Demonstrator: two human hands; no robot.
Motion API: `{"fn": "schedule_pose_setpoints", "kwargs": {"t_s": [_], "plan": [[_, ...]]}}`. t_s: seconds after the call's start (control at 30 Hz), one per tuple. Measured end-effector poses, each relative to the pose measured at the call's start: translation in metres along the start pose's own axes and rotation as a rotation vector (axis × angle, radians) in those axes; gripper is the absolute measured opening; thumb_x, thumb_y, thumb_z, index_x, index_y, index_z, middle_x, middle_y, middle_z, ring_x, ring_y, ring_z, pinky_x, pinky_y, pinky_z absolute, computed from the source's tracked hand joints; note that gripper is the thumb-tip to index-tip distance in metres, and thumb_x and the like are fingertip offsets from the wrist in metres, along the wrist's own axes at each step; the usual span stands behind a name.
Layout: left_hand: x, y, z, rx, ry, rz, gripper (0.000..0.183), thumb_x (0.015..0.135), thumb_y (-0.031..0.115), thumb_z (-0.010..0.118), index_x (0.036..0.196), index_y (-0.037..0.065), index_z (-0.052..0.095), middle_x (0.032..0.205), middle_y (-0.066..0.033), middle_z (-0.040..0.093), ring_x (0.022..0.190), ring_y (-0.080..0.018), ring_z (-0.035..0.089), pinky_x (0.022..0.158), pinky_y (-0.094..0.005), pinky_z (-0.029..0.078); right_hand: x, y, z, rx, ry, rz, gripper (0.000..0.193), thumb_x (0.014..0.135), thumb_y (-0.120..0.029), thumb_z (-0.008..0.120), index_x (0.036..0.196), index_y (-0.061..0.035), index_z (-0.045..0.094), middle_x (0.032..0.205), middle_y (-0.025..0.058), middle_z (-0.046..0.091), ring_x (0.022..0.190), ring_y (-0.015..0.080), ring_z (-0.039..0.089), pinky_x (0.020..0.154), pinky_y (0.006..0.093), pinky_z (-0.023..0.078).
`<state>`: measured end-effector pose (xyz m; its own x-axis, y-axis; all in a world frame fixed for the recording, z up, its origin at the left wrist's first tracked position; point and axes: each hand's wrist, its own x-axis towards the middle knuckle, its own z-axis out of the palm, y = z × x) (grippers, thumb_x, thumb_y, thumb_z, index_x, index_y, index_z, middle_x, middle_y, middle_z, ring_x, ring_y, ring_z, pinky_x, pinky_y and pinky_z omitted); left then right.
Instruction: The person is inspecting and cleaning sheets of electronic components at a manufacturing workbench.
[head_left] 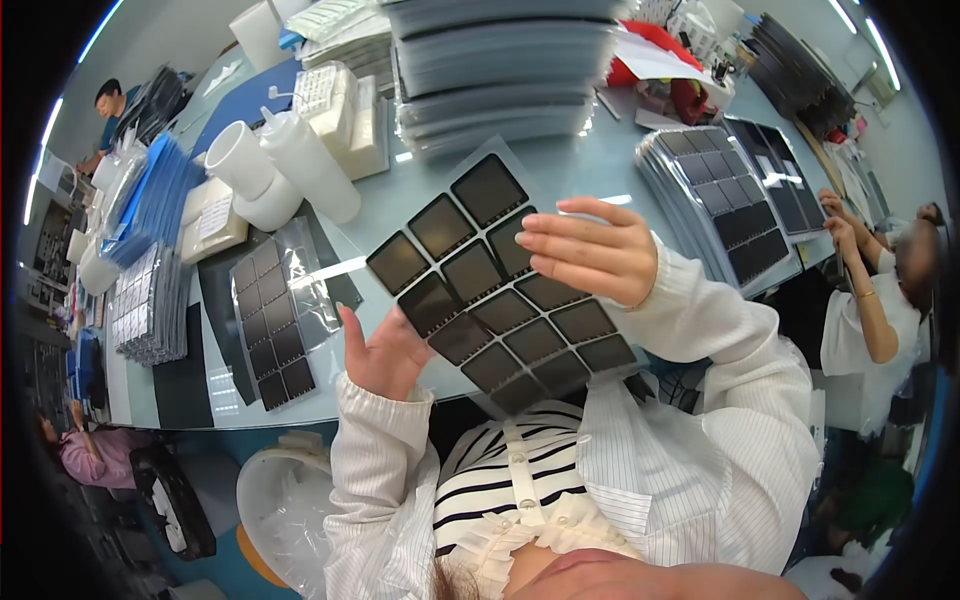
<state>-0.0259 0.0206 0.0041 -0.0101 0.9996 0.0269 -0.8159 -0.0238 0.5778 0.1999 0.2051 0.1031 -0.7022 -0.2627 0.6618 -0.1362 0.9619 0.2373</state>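
Observation:
A clear plastic sheet of dark square panels [505, 312] is held tilted above the table's near edge, in front of my chest. My left hand [385, 355] is under its left edge, palm up with the thumb standing apart; its other fingers are partly hidden behind the sheet. Over the upper right side lies my right hand [595, 252], fingers stretched out flat across the panels, its thumb out of sight. On the table to the left rests another clear sheet with dark squares [270, 325].
A tall stack of clear plastic trays [505, 75] rises at the far middle. A white squeeze bottle [315, 170] and a white cup [240, 160] stand left. Stacked panel trays [712, 190] sit right, near a co-worker's hands [838, 215]. A white bin [285, 510] stands below the table.

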Motion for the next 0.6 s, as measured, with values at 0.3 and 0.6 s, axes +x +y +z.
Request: {"fn": "schedule_pose_setpoints", "kwargs": {"t_s": [0.3, 0.6], "plan": [[-0.011, -0.016, 0.037, 0.602, 0.534, 0.332, 0.031, 0.094, 0.016, 0.042, 0.119, -0.002, 0.048, 0.107, -0.0048, 0.059, 0.094, -0.0109, 0.056, 0.081, -0.0213, 0.042, -0.04, -0.054, 0.019, -0.107, 0.202, 0.64, 0.025, 0.079, -0.006, 0.059, 0.102, 0.0032, 0.06, 0.113, 0.0194, 0.057, 0.088, 0.0296, 0.061, 0.079, 0.0339, 0.048], [-0.021, -0.013, 0.047, 0.836, 0.438, 0.412, 0.039, 0.093, 0.012, 0.043, 0.129, -0.005, 0.04, 0.123, -0.0123, 0.052, 0.11, -0.0172, 0.05, 0.095, -0.0271, 0.034, -0.043, -0.065, 0.041, 0.982, 0.438, 1.43, 0.033, 0.095, -0.019, 0.04, 0.118, 0.0036, 0.047, 0.094, 0.0144, 0.061, 0.055, 0.0099, 0.053, 0.05, 0.0183, 0.04]]}}
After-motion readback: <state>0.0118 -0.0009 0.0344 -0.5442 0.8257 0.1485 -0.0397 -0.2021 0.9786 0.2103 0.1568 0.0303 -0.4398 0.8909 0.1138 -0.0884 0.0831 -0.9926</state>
